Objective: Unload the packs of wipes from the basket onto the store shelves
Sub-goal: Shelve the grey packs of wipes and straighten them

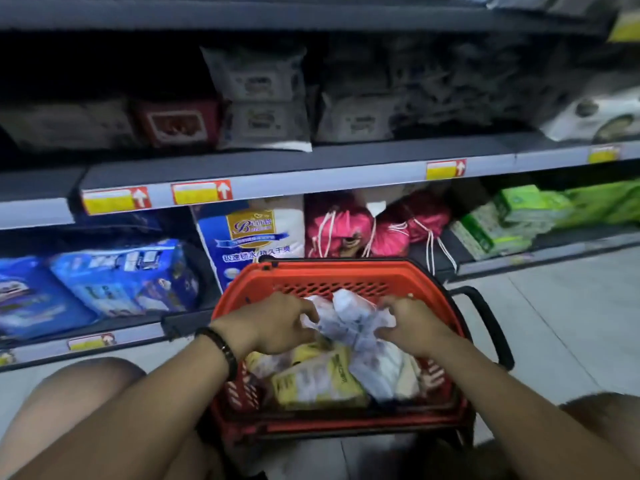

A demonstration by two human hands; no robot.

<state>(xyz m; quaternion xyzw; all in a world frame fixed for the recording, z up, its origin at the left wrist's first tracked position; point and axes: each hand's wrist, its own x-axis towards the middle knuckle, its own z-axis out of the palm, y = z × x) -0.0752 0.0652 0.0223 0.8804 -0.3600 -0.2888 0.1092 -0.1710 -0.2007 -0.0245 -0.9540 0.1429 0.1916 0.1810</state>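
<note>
Nearest, two bare knees show, the left knee (86, 386) at 8 o'clock and the right knee (602, 420) at 4 o'clock. Between them, at 6 o'clock, is a red basket (332, 268) with a black handle (491, 327) sticking out on its 3 o'clock side. Yellow packs (318, 379) of wipes lie in the near part of the basket. On top of them, in the middle, is a crumpled white pack (349, 317) of wipes. The left hand (277, 323) has its fingers curled tight on the white pack's 9 o'clock edge, and the right hand (412, 323) grips its 3 o'clock edge the same way. A dark band (221, 348) goes round the left wrist. Past the basket, the pale floor (554, 323) shows at 3 o'clock. Next comes the low shelf (561, 252): blue packs (114, 275) at 9 o'clock, a big blue and white bag (252, 233) just behind the basket, pink bags (346, 226) with white strings beside it, and green packs (502, 220) at 2 o'clock. Farther up, the middle shelf (311, 178) has yellow price tags (201, 192) on its front edge. On it, at 12 o'clock, grey packs (263, 98) are piled up, with a red pack (176, 123) just beside them at 9 o'clock. It is dark and blurry there.
</note>
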